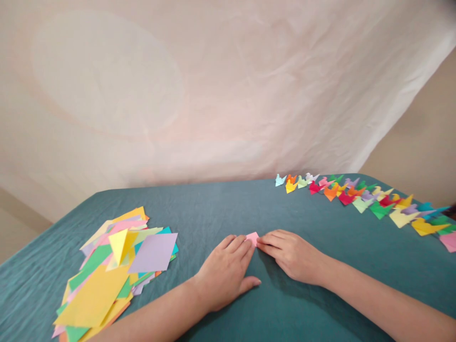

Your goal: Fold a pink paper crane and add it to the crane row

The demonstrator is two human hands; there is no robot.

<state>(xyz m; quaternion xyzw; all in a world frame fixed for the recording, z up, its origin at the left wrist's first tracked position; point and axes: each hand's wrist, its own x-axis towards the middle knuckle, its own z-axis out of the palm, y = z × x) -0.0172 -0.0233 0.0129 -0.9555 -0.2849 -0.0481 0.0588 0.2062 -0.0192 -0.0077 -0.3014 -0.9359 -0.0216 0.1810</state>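
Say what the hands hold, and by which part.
A pink paper, pressed flat to the table: the left hand covers its near-left part, and the right hand pins its right edge.

No readable text, label or number anywhere.

Our table, covered in a teal cloth [228, 209], with paper spread across it.
At our left lies a loose heap of coloured paper sheets [107, 275], overlapping one another. Along the far right runs a curved row of small folded paper birds [359, 197], ending near a flat pink sheet [449, 241]. Between them a small pink folded paper [252, 237] lies on the cloth, our left hand [226, 273] and right hand [290, 254] resting on it.
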